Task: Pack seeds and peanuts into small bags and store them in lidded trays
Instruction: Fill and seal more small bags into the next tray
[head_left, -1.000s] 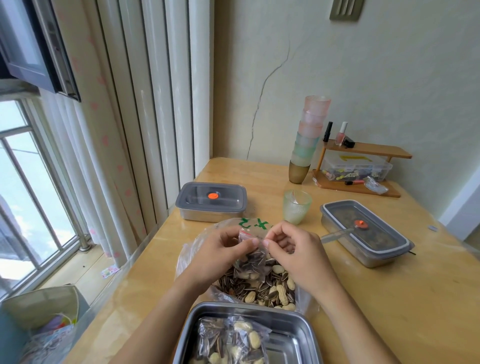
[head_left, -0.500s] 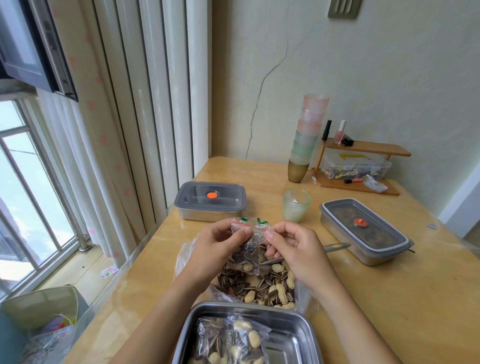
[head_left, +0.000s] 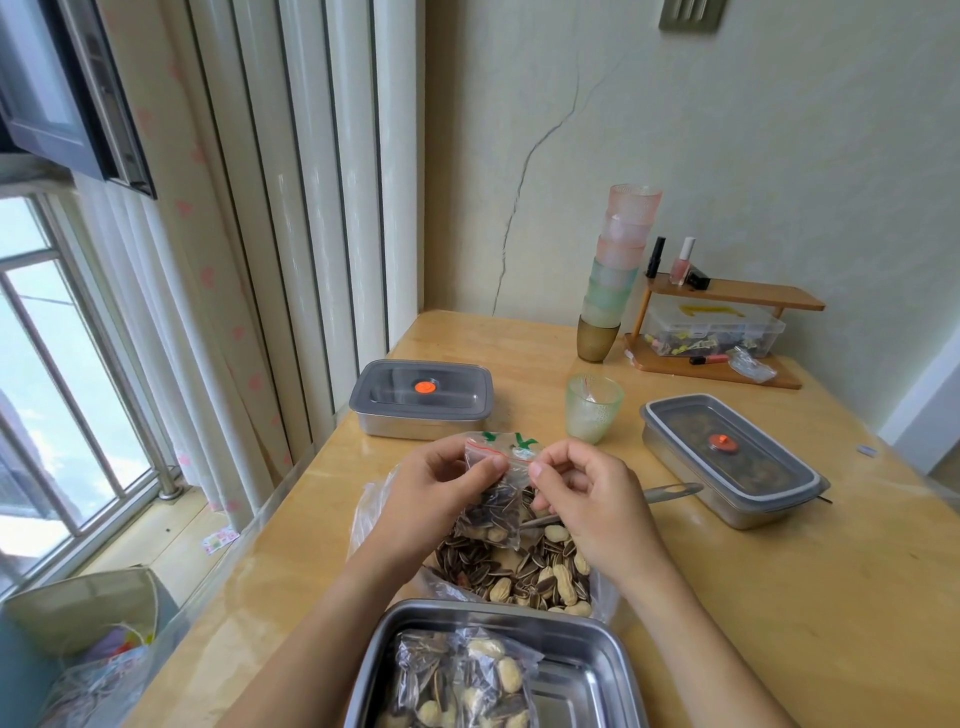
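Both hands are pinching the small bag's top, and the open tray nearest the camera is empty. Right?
No. The head view shows the open tray already holds filled bags of seeds and peanuts. The left hand and right hand do pinch the small bag at its top.

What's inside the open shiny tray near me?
Filled small bags of striped seeds and peanuts lie in the open tray. What is under them is covered.

Left hand (head_left: 441, 501), right hand (head_left: 589, 501), fingers (head_left: 560, 457) curled
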